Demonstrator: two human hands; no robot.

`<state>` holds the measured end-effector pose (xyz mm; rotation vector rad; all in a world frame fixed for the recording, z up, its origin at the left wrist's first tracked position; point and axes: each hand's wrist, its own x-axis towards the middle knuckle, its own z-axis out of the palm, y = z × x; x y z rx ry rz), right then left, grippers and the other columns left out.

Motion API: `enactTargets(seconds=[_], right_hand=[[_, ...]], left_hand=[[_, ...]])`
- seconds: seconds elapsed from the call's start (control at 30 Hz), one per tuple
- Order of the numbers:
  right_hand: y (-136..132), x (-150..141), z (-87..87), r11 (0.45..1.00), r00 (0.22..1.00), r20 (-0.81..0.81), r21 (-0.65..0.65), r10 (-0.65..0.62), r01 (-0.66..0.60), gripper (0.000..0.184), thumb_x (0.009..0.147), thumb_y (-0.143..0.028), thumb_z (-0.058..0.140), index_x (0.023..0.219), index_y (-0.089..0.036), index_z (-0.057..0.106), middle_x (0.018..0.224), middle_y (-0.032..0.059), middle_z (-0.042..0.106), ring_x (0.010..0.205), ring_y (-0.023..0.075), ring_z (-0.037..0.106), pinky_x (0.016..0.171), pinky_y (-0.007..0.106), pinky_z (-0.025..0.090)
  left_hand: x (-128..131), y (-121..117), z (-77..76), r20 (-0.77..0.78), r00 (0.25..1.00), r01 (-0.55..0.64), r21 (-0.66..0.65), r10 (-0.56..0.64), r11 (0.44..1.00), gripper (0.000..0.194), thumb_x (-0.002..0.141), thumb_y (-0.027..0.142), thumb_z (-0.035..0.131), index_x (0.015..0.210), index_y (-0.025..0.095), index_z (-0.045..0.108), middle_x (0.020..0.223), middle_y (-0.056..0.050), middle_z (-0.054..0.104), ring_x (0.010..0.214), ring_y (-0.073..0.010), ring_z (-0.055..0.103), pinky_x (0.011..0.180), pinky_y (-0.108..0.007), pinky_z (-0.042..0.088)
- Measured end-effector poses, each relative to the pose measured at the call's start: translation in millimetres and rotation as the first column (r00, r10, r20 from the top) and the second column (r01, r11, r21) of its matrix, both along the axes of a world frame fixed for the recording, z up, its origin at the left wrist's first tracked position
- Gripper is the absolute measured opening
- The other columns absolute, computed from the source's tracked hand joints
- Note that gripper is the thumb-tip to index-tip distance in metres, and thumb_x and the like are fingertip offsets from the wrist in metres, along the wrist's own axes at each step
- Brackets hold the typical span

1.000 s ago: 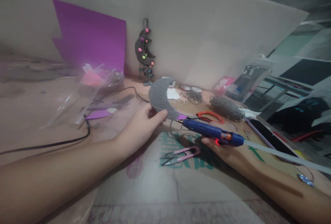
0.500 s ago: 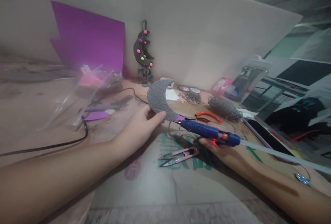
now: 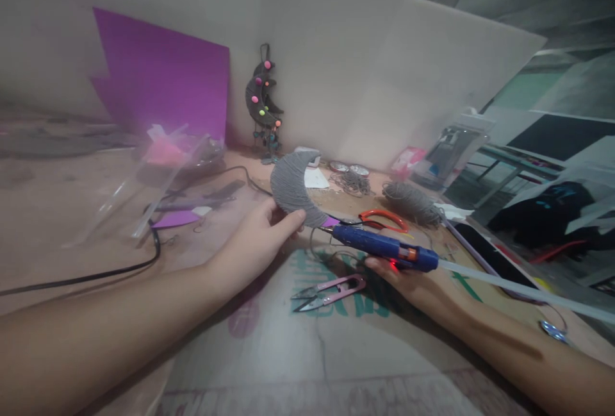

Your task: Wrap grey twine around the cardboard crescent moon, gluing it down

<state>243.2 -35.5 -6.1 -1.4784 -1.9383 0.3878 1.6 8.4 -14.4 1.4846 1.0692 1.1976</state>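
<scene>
My left hand (image 3: 254, 240) pinches the lower edge of a crescent moon shape wound in grey yarn (image 3: 292, 186), holding it upright above the table. My right hand (image 3: 408, 278) grips a blue hot glue gun (image 3: 384, 246) from below, a red light glowing at the trigger. The gun's nozzle points left and touches or nearly touches the crescent's lower tip. A clear glue stick (image 3: 523, 289) juts out of the gun's back toward the right.
Pink thread snips (image 3: 329, 291) lie on the cardboard sheet (image 3: 307, 345) below the gun. Orange-handled pliers (image 3: 384, 217), a grey yarn bundle (image 3: 410, 201), a finished decorated moon (image 3: 262, 102) by the wall, purple card (image 3: 163, 76), plastic bags (image 3: 168, 159) and a black cable (image 3: 96, 272) surround them.
Both hands with the crescent and glue gun keep their pose; the whole scene has shifted slightly left and down in view as the head moved.
</scene>
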Motion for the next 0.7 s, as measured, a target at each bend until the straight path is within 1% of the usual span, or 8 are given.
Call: enactTargets(seconds=[0.13,0.2,0.37,0.47,0.57,0.7], right_hand=[[2.1,1.1,-0.1,0.999,1.000,0.011,0.020,0.029,-0.029,0.020,0.079,-0.043,0.061,0.088,-0.026,0.068,0.085,0.0004,0.074,0.078,0.0231,0.070,0.072,0.033,0.060],[3.6,2.5,-1.6,0.999,0.999,0.036,0.030,0.033,-0.034,0.021,0.080,-0.042,0.061,0.091,-0.027,0.069,0.089,0.0000,0.074,0.081,0.0235,0.071,0.076,0.034,0.060],[4.3,2.3,-2.8,0.999,1.000,0.021,0.049,0.015,-0.016,0.022,0.078,-0.044,0.062,0.090,-0.025,0.069,0.091,0.0019,0.075,0.084,0.0251,0.071,0.080,0.036,0.060],[2.0,-1.4,1.5,0.999,1.000,-0.019,0.035,0.024,-0.024,0.023,0.078,-0.043,0.062,0.090,-0.025,0.070,0.088,0.0029,0.075,0.086,0.0262,0.072,0.081,0.037,0.060],[0.4,-4.5,6.2,1.000,0.998,-0.049,0.007,0.031,-0.030,0.025,0.077,-0.044,0.062,0.087,-0.023,0.070,0.083,0.0038,0.075,0.082,0.0270,0.072,0.078,0.038,0.061],[1.5,-3.4,6.9,0.998,1.000,-0.017,0.055,0.003,-0.002,0.026,0.076,-0.044,0.061,0.087,-0.022,0.069,0.088,0.0046,0.076,0.084,0.0271,0.072,0.082,0.039,0.060]], left_hand=[[-0.8,0.4,0.1,-0.021,1.000,0.000,0.005,0.000,1.000,0.024,0.084,0.042,0.061,0.086,0.018,0.060,0.077,0.001,0.064,0.066,-0.0147,0.056,0.055,-0.024,0.037],[-1.5,1.0,-0.8,-0.016,1.000,0.008,0.015,-0.007,1.000,0.025,0.084,0.043,0.061,0.087,0.018,0.060,0.078,0.000,0.064,0.067,-0.0150,0.057,0.057,-0.024,0.038],[-1.7,2.5,-4.2,0.016,1.000,0.019,0.029,-0.020,0.999,0.025,0.084,0.042,0.061,0.089,0.018,0.062,0.079,0.000,0.065,0.071,-0.0158,0.058,0.061,-0.025,0.041],[-1.3,3.0,-4.5,0.001,1.000,0.008,0.029,-0.008,1.000,0.023,0.084,0.042,0.060,0.085,0.019,0.061,0.078,0.001,0.065,0.072,-0.0162,0.059,0.062,-0.025,0.041],[-1.1,2.8,-3.5,0.000,1.000,0.011,0.032,-0.011,0.999,0.022,0.084,0.041,0.060,0.084,0.019,0.060,0.078,0.001,0.065,0.070,-0.0160,0.059,0.061,-0.025,0.040],[-1.1,2.3,-2.5,0.006,1.000,0.022,0.038,-0.022,0.999,0.022,0.085,0.040,0.059,0.088,0.018,0.062,0.081,0.000,0.066,0.072,-0.0156,0.058,0.061,-0.024,0.040]])
